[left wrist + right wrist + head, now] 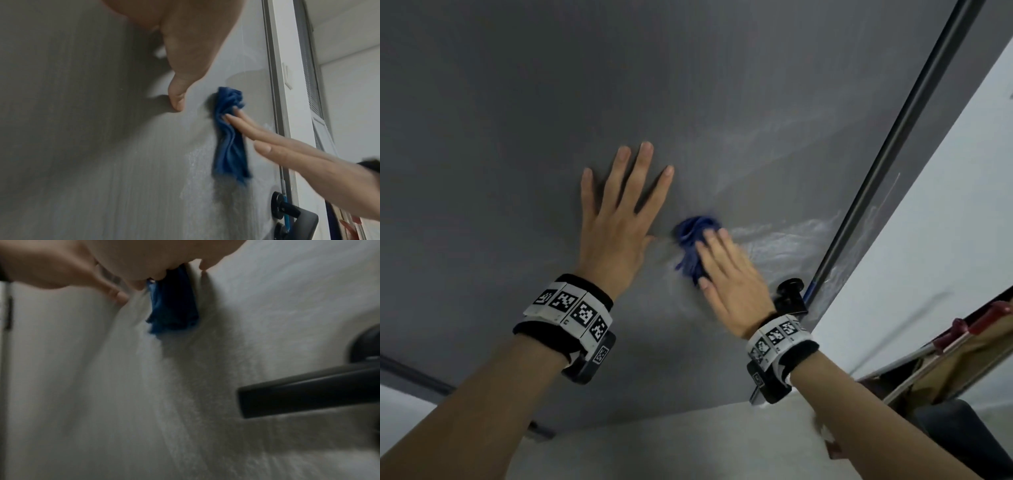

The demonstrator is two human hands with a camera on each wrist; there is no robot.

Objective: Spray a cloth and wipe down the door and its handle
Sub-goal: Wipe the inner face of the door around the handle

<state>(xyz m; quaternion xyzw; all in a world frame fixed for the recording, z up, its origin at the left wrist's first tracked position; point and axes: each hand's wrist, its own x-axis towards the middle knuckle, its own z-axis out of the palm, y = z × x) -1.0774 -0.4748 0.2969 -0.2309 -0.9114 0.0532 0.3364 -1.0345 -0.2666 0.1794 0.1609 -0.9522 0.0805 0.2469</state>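
Right hand [732,284]: fingers [265,131] extended and nearly straight, pressing a bunched blue cloth [229,138] flat against the grey door [688,85]; nothing is curled round the cloth. The cloth's crumpled upper end projects beyond the fingertips, and its loose lower end hangs below them, blurred. Left hand [616,222]: fingers spread and straight, palm laid flat on the door, holding nothing; its thumb [176,99] touches the panel just beside the cloth, without meeting it. On the far side of the right fingers from the left hand, pale wet streaks [791,236] cross the door surface toward its edge. Below the right fingers, near the wrist, stands the black lever handle [308,389], apart from both cloth and hand. Beyond the handle runs the dark door edge strip [914,113], then a white wall [945,222]. Both wrists carry bands with black-and-white markers [571,308].
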